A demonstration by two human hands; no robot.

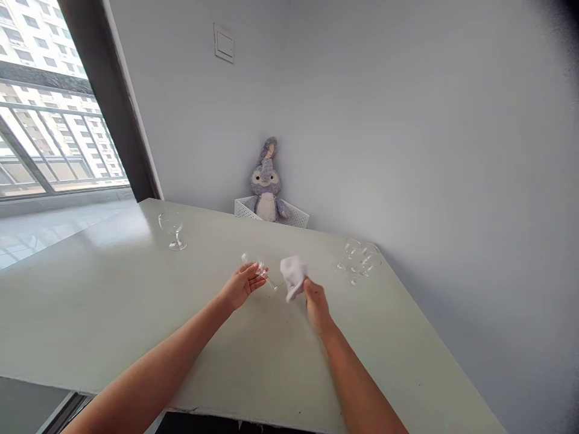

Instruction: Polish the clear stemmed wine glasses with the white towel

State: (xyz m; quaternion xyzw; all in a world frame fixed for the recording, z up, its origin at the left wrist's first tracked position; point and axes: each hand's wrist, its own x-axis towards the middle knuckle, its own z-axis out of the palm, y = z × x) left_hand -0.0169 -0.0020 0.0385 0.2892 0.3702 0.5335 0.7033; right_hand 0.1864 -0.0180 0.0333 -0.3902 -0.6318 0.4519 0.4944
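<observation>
My left hand (243,284) is closed around a clear stemmed glass (261,269), which is tilted over the middle of the table. Part of the glass is hidden by my fingers, and its see-through outline is hard to follow. My right hand (317,302) grips a white cloth (293,276) by its lower right side. The cloth hangs just right of the held glass and is slightly blurred; whether the two touch, I cannot tell. Farther left, another stemmed glass (177,241) stands upright on the table.
Several clear stemmed glasses (360,260) stand close together at the right of the pale table (136,307), near the wall. Beyond the back edge, a purple plush rabbit (266,187) sits in a white perforated basket (295,216). A window with railings is at left.
</observation>
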